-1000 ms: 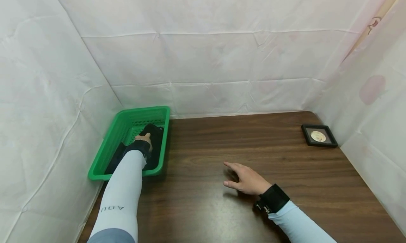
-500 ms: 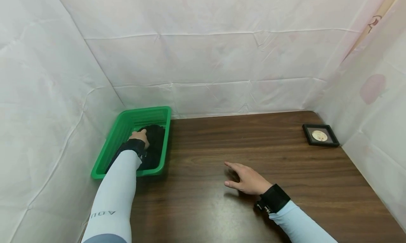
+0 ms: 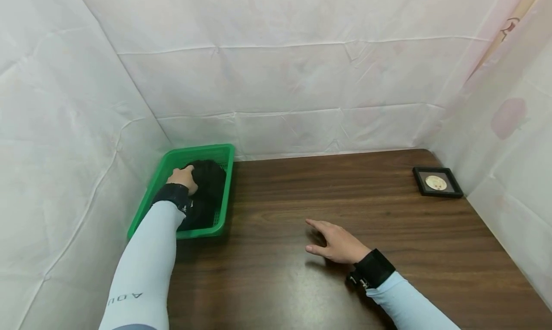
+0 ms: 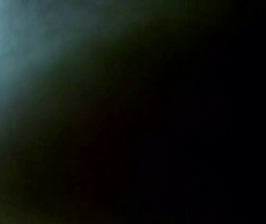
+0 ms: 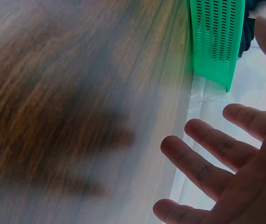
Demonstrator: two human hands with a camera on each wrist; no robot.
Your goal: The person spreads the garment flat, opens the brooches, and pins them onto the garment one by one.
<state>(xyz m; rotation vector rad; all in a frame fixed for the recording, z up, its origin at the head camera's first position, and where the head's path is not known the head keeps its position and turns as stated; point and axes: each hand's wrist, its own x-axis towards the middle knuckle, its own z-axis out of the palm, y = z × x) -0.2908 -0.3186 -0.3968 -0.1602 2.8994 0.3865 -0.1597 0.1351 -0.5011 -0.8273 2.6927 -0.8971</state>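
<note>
A green plastic basket (image 3: 226,196) stands at the table's far left with a bunched black cloth (image 3: 210,181) in it. My left hand (image 3: 183,178) is inside, gripping the cloth at its upper left; the fingertips are buried in the dark folds. Almost everything in the left wrist view is black, so that hand's work is hidden there. Over the middle of the table, my right hand (image 3: 338,244) holds nothing. Its fingers are spread and fairly straight, as the right wrist view also shows, with the basket's slotted side (image 5: 217,42) beyond.
A black square frame with a round cream disc (image 3: 436,182) lies at the table's far right. White sheeting (image 3: 280,81) walls the brown wooden table (image 3: 280,196) at the back and both sides.
My left hand has moved up and to the left within the basket, and the black cloth has risen and bunched up with it. The right hand has stayed still.
</note>
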